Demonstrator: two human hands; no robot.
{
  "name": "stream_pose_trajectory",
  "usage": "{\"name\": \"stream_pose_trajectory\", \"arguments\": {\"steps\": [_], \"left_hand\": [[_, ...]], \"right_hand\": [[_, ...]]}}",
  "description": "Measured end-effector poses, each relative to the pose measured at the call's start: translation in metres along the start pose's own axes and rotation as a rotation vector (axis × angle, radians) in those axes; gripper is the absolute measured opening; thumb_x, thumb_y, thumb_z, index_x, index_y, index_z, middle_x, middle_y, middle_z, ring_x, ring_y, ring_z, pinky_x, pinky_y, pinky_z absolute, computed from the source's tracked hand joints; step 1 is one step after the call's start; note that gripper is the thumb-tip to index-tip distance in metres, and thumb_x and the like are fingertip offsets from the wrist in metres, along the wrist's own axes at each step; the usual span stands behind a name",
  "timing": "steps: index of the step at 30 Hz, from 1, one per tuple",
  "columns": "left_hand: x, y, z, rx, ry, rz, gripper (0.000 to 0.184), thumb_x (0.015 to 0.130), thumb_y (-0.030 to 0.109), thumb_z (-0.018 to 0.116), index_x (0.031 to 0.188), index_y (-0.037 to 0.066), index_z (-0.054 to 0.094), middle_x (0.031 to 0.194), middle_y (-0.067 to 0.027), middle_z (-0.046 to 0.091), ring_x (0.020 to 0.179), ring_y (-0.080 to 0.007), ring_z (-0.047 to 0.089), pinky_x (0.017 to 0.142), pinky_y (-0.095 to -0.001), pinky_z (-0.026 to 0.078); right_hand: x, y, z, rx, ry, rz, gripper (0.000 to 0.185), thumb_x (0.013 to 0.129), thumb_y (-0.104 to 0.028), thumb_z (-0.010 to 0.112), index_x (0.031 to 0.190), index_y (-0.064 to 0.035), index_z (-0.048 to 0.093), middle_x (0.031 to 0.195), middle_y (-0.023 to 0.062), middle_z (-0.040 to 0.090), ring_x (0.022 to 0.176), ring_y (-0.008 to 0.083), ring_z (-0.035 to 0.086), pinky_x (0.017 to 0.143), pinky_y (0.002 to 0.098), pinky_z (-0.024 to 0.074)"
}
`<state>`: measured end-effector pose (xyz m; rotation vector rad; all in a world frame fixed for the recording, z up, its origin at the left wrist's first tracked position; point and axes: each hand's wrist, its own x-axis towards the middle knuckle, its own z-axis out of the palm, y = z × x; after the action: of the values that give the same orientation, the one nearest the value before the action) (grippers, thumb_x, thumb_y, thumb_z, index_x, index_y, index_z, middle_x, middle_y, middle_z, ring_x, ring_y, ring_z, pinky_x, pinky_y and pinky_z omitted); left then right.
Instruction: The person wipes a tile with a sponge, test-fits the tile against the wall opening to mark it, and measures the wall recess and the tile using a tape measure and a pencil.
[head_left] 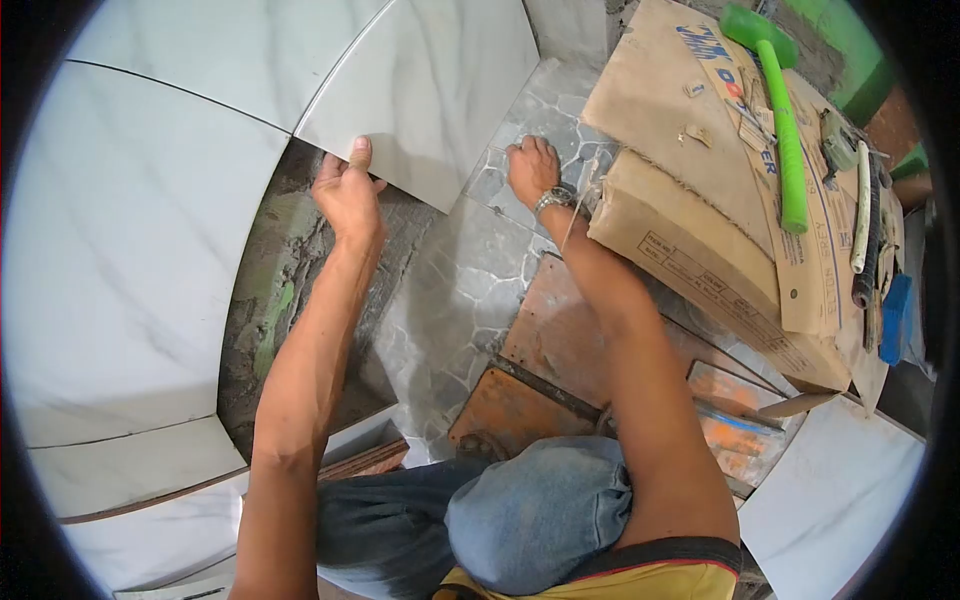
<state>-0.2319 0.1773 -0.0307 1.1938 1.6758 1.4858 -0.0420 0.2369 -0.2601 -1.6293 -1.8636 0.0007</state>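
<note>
A white marbled tile (425, 85) lies at the top middle, its near corner reaching over the grey patterned floor (440, 300). My left hand (348, 200) grips the tile's near edge, thumb on top and fingers tucked underneath, partly hidden. Below that edge shows a rough strip of bare mortar (285, 270), which my left forearm crosses. To the right, my right hand (533, 170) leans on the patterned floor with its fingers curled in. Nothing shows in it. A metal watch (554, 198) is on that wrist, close to the cardboard box's left end.
Large white tiles (130, 250) cover the left side. At right, a cardboard box (700, 265) carries a green mallet (783, 130) and several loose tools. Rusty orange-brown panels (555, 320) lie before my knees, with another white tile (840, 500) at lower right.
</note>
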Motion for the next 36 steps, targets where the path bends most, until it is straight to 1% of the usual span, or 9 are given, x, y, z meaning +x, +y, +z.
{"name": "stream_pose_trajectory", "arguments": {"steps": [3,6,9,12,15,21,27,31,36], "left_hand": [[-0.001,0.0,0.001,-0.017,0.002,0.015,0.025,0.096,0.023,0.07,0.111,0.003,0.068,0.103,-0.0074,0.07,0.091,-0.0177,0.067,0.068,-0.0349,0.058],[0.001,-0.001,0.0,0.008,0.001,0.018,0.026,0.096,0.023,0.069,0.112,0.003,0.068,0.104,-0.0081,0.07,0.092,-0.0174,0.067,0.066,-0.0332,0.058],[0.001,-0.002,-0.001,0.014,-0.004,0.006,0.027,0.096,0.023,0.069,0.114,0.002,0.067,0.106,-0.0087,0.071,0.093,-0.018,0.067,0.066,-0.0332,0.058],[-0.001,0.001,0.0,0.013,0.003,0.002,0.028,0.097,0.022,0.068,0.117,0.002,0.067,0.108,-0.0089,0.071,0.094,-0.0183,0.068,0.066,-0.033,0.058],[-0.002,0.001,0.0,-0.006,-0.004,0.013,0.028,0.097,0.021,0.068,0.117,0.002,0.067,0.108,-0.0085,0.071,0.094,-0.018,0.068,0.065,-0.0327,0.058],[-0.003,-0.001,-0.001,0.001,-0.018,0.014,0.029,0.097,0.021,0.068,0.117,0.001,0.066,0.11,-0.0095,0.07,0.096,-0.0179,0.067,0.068,-0.033,0.058],[-0.004,0.005,0.0,0.008,0.006,0.001,0.028,0.097,0.022,0.067,0.115,0.0,0.067,0.107,-0.0088,0.071,0.094,-0.0178,0.067,0.069,-0.0334,0.058],[-0.005,0.006,0.001,-0.016,-0.007,-0.012,0.028,0.097,0.022,0.067,0.114,0.001,0.068,0.108,-0.0087,0.07,0.095,-0.018,0.067,0.071,-0.0334,0.057],[-0.005,0.007,0.0,0.011,0.006,0.0,0.027,0.097,0.022,0.067,0.114,0.001,0.068,0.105,-0.0074,0.071,0.094,-0.0174,0.066,0.069,-0.0332,0.057]], "right_hand": [[0.001,0.001,0.011,0.018,0.021,0.102,0.016,0.079,-0.009,0.062,0.092,-0.0074,0.072,0.098,0.0152,0.061,0.101,0.0333,0.059,0.088,0.0436,0.0506],[0.011,0.004,0.036,0.104,0.095,0.282,0.016,0.087,-0.013,0.058,0.087,-0.0052,0.072,0.098,0.0161,0.063,0.102,0.0354,0.061,0.088,0.0454,0.0511],[0.017,0.003,0.014,-0.004,-0.027,0.195,0.017,0.087,-0.012,0.057,0.087,-0.0045,0.072,0.097,0.0171,0.063,0.1,0.0372,0.062,0.087,0.046,0.0515],[0.026,0.01,0.042,0.056,0.105,0.27,0.017,0.087,-0.012,0.057,0.086,-0.0036,0.072,0.097,0.0176,0.063,0.098,0.0368,0.062,0.087,0.0454,0.0518],[0.016,0.007,0.024,-0.015,0.027,0.101,0.016,0.086,-0.011,0.058,0.085,-0.0033,0.072,0.096,0.0175,0.063,0.099,0.0356,0.062,0.087,0.0449,0.0516],[0.022,0.006,0.021,-0.06,0.056,0.135,0.016,0.085,-0.011,0.058,0.083,-0.0044,0.072,0.096,0.0168,0.062,0.099,0.0342,0.062,0.084,0.0431,0.0509],[0.009,0.005,0.01,-0.045,0.049,0.029,0.015,0.085,-0.01,0.058,0.085,-0.0053,0.072,0.097,0.0155,0.063,0.098,0.0329,0.062,0.085,0.044,0.0499],[0.013,0.006,0.017,-0.088,0.016,0.108,0.016,0.086,-0.01,0.057,0.089,-0.0056,0.072,0.095,0.0145,0.063,0.098,0.0325,0.062,0.086,0.0444,0.0486],[0.002,-0.003,0.013,-0.075,-0.006,-0.03,0.016,0.086,-0.01,0.056,0.09,-0.006,0.071,0.094,0.0146,0.062,0.095,0.0327,0.062,0.084,0.0438,0.0485]]}}
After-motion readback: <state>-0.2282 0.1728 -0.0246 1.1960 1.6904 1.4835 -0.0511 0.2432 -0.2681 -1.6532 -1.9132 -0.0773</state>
